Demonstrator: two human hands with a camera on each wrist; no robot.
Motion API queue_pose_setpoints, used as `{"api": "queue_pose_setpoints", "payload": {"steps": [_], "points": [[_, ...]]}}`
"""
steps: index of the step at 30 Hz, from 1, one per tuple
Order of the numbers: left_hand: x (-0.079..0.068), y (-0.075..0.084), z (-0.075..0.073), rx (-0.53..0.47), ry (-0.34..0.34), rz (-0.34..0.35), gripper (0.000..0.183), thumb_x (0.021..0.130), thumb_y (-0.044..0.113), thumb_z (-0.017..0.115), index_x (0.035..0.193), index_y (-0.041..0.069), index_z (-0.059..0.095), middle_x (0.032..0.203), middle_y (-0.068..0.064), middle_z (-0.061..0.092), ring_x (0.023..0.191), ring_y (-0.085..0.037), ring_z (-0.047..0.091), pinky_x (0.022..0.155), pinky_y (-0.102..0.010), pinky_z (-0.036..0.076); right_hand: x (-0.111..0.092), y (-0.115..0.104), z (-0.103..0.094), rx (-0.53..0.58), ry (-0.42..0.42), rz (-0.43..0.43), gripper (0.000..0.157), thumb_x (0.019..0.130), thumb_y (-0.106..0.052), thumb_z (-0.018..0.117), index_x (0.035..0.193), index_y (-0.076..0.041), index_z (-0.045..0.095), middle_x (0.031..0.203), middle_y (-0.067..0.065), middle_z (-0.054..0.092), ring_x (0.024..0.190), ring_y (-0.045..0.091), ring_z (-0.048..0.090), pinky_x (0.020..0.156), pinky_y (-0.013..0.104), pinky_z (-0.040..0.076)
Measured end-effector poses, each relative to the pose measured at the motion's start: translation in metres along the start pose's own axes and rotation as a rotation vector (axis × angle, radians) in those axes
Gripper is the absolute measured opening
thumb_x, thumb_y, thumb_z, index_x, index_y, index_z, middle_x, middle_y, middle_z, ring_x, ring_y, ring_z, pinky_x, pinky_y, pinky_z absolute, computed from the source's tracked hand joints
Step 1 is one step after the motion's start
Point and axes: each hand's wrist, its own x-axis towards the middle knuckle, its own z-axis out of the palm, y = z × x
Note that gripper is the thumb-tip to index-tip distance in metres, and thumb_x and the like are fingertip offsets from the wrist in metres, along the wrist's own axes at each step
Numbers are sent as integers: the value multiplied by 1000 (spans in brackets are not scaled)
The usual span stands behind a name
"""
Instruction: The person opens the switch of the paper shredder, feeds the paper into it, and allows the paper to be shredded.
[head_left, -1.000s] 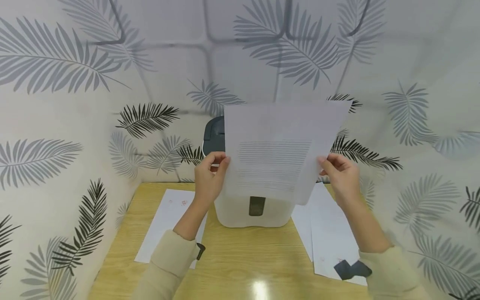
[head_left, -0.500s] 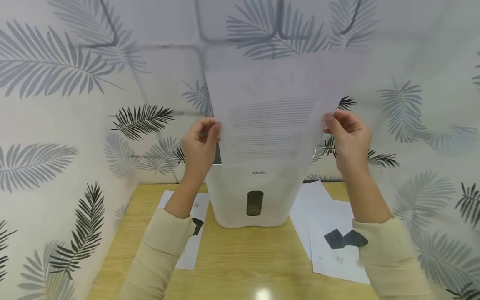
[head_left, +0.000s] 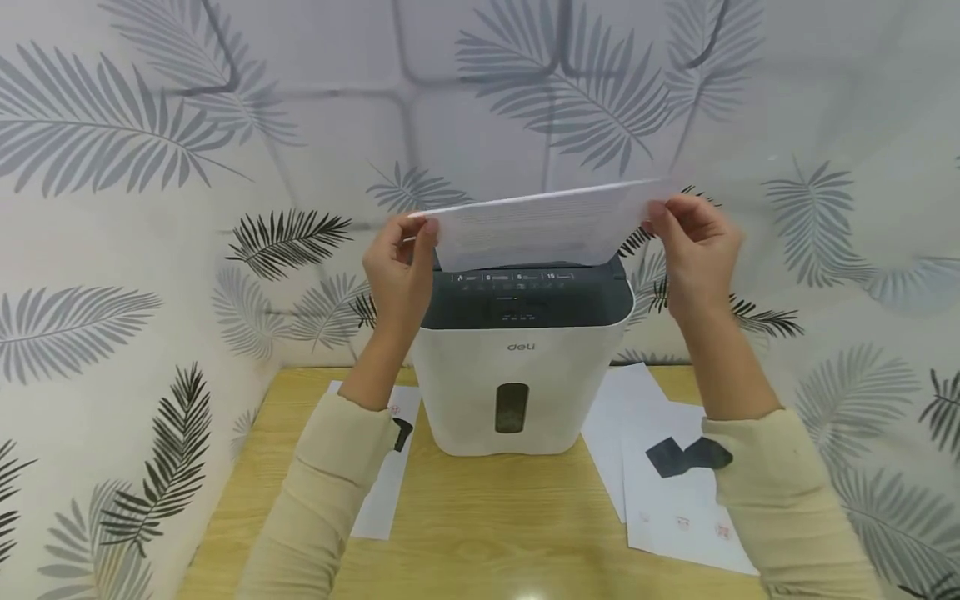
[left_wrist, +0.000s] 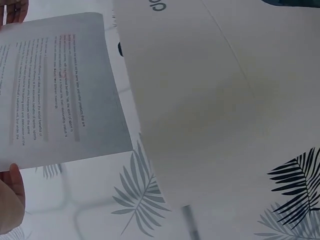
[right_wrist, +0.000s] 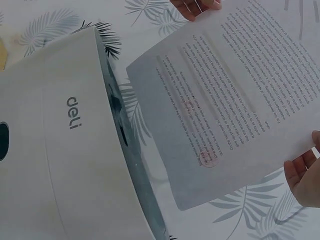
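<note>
A printed sheet of paper [head_left: 540, 227] is stretched between my two hands above a white deli paper shredder [head_left: 517, 375] with a dark top. My left hand [head_left: 401, 262] pinches the sheet's left edge between thumb and fingers. On the opposite edge, my right hand [head_left: 697, 250] pinches it the same way. In the right wrist view the paper [right_wrist: 215, 115] shows lines of print and a faint red stamp, with its lower edge just apart from the shredder's top [right_wrist: 125, 135]. The left wrist view shows my left hand [left_wrist: 11, 202] at its lower left.
A sheet [head_left: 382, 500] with red stamps lies left of the shredder, partly under my left sleeve. More sheets [head_left: 667, 500] overlap on the wooden table [head_left: 480, 533] to the right. A leaf-patterned wall [head_left: 315, 150] stands close behind.
Both hands have risen with the sheet. Its top edge first went up, then tipped away from view, uncovering the shredder's dark top. Both hands keep their pinch.
</note>
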Motion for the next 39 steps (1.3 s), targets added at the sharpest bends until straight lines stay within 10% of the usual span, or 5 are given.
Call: {"api": "queue_pose_setpoints", "payload": {"steps": [11, 17, 39], "points": [[-7, -32, -2, 119, -36, -51, 60, 85, 50, 59, 95, -9, 61, 90, -23, 65, 81, -32, 61, 71, -12, 46, -2, 37, -9, -186, 28, 70, 30, 83, 12, 55, 84, -17, 63, 80, -12, 67, 82, 4, 63, 78, 16, 51], [-10, -38, -1, 112, -37, -126, 22, 85, 11, 61, 95, -9, 62, 91, -23, 66, 81, -31, 62, 70, -10, 45, -4, 45, -11, -215, -12, 81, 32, 84, 9, 56, 80, -21, 66, 77, -14, 67, 76, 2, 63, 75, 15, 51], [-4, -39, 2, 129, -36, -50, 19, 89, 8, 53, 96, -8, 62, 92, -23, 66, 84, -33, 63, 71, -16, 48, 0, 44, -12, -270, -15, 90, 20, 88, 2, 56, 91, -17, 62, 83, -17, 66, 85, 3, 63, 81, 17, 49]]}}
